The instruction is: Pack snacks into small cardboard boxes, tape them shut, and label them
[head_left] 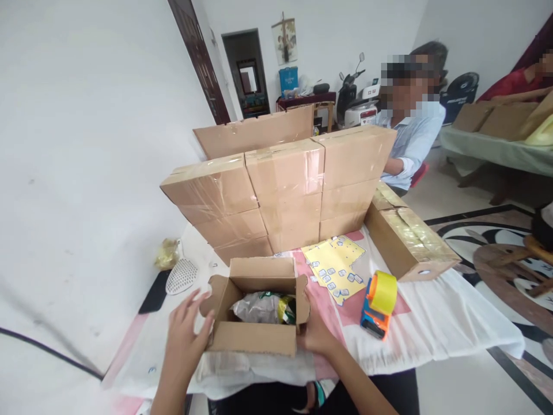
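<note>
A small cardboard box (254,338) stands on the cloth in front of me with its flaps folded outward. Inside lies a plastic-wrapped packet (259,307), greyish with a green and yellow end. My left hand (186,328) is at the box's left side, its fingers spread around the left flap; whether they touch the cardboard I cannot tell. On the opposite side, my right hand (318,331) grips the box near its right flap, with some fingertips hidden. An orange and blue tape dispenser (374,325) carrying a yellow roll (383,293) sits to the right.
Taped cartons (285,190) form a wall behind the box. A long carton (401,242) lies at the right. A yellow sticker sheet (334,268), a white perforated fly swatter (182,275) and a dark flat object (154,293) rest nearby. A person (415,127) sits beyond the cartons.
</note>
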`<state>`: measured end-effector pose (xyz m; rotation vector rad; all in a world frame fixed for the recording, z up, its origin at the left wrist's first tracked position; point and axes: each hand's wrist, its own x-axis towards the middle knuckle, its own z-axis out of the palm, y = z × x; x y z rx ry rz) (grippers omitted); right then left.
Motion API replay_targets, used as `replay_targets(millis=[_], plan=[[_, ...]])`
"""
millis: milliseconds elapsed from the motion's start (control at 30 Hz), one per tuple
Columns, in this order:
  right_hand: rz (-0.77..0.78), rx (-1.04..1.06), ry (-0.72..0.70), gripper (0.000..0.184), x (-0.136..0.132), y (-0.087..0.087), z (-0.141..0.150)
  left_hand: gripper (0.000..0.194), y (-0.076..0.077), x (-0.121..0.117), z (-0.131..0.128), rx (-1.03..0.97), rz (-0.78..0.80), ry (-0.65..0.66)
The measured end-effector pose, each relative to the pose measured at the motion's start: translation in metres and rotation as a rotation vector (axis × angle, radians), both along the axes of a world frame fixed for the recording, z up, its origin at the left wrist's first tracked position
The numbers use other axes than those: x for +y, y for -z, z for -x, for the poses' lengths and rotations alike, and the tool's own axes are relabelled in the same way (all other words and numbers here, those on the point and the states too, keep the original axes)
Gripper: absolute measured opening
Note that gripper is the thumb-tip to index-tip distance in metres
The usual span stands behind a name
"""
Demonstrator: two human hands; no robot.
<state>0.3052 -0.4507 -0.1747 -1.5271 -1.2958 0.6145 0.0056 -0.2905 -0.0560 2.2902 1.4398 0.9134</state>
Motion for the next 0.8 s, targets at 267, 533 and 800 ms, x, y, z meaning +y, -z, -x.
replay_targets(millis=[267,533,800], plan=[[-0.093,0.030,-0.061,0.048,-0.009,-0.040,-0.008,0.069,0.057,-0.032,0.024,-0.243,0.400,0.181],[-0.051,0.219,0.020,0.055,0.034,-0.069,-0.015,0.042,0.026,-0.036,-0.032,-0.319,0.400,-0.024],[-0.227,0.097,-0.013,0.045,0.039,-0.095,-0.011,0.080,0.041,-0.046,-0.055,-0.475,0.488,-0.186]])
